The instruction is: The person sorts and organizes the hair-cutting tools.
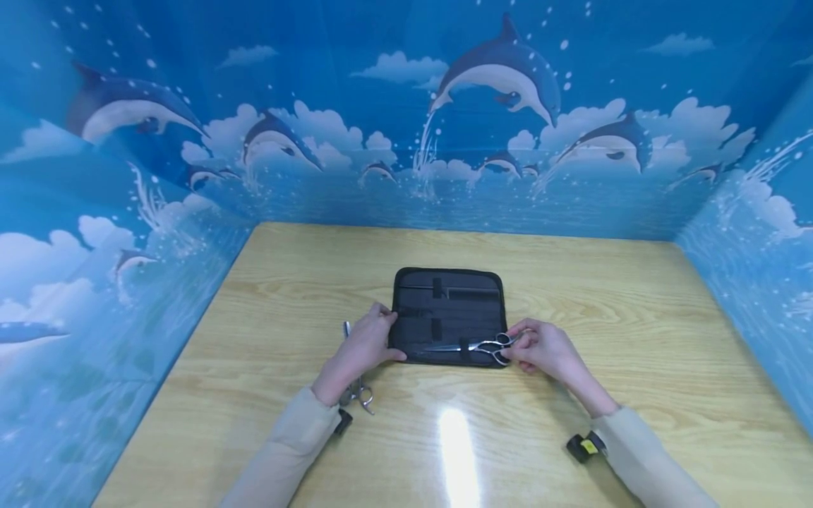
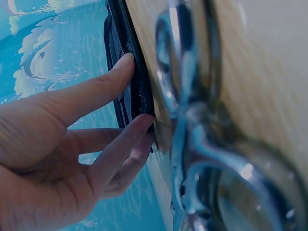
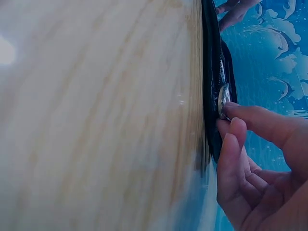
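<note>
A black zippered tool case (image 1: 454, 317) lies spread on the table with elastic loops inside. Along its front side lies a pair of silver scissors (image 1: 483, 346), blades pointing left, passing under one loop. My right hand (image 1: 540, 349) pinches the scissors by a finger ring, at the case's right edge; the ring (image 3: 223, 101) shows between thumb and fingers in the right wrist view. At the front left corner my left hand (image 1: 365, 342) holds the case, thumb on its rim. A second pair of scissors (image 2: 192, 125) lies beneath the left forearm, partly hidden.
A dark comb (image 1: 473, 293) lies in the back part of the case. The wooden table (image 1: 571, 282) is bordered by blue dolphin-print walls (image 1: 406, 190) at the back and both sides. Glare falls on the tabletop in front.
</note>
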